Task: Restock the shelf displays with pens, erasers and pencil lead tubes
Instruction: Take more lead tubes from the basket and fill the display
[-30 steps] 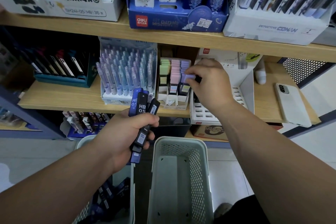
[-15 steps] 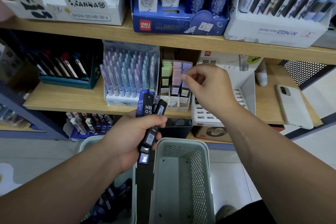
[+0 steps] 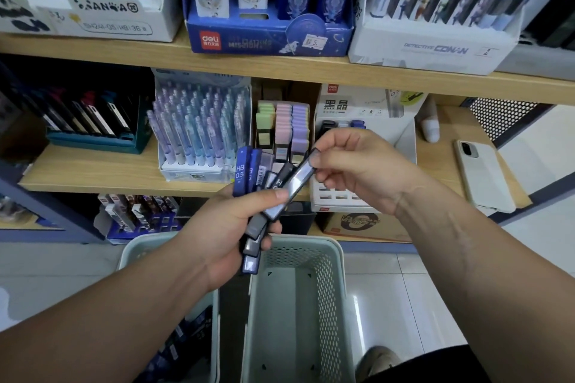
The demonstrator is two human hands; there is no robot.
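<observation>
**Shop shelves and a handful of lead tubes**

Wooden shelves are running across the far side of the scene, above a pale tiled floor. Along the upper board, a panda box, a blue box and a white box are standing side by side, each packed with upright packets. On the lower board, from left to right, a dark tray of pens, a rack of pastel pens, a box of erasers in green, pink and purple rows, and a white display box are sitting close together. A phone is lying flat well to the right of them.

Two pale baskets are standing on the floor at the near edge. The left basket is holding more dark blue tubes, and the right basket is standing just beside it.

The left hand is gripping a fanned bundle of lead tubes. Its fingers are curling round the lower halves and its thumb is pressing across the front. The bundle is hovering above the baskets, in front of the erasers.

The right hand, in front of the white display box, is pinching the far end of a single tube between thumb and forefinger, with its other fingers loosely curled. That tube is slanting down to the left, its near end touching the left thumb and lying against the bundle.
</observation>
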